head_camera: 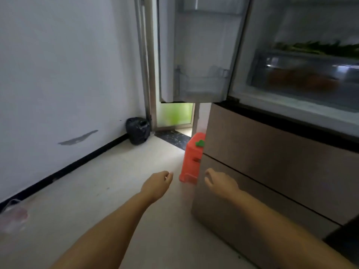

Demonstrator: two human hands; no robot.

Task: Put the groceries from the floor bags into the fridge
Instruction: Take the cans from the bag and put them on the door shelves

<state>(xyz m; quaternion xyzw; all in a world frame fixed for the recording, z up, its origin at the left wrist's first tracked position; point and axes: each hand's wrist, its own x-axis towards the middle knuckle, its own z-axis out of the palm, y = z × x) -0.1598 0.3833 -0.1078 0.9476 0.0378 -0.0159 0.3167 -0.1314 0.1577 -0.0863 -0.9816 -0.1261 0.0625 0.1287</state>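
Though blurred, fridge [272,152] without legible labels.

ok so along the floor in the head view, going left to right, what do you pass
clear plastic bag → black bin bag → left hand → orange plastic stool → right hand → fridge drawers

We see the fridge [272,152] at two o'clock, door [194,55] swung open, greens [310,47] shelved above a clear drawer [303,74]; a pale bag [13,214] lies at eight o'clock.
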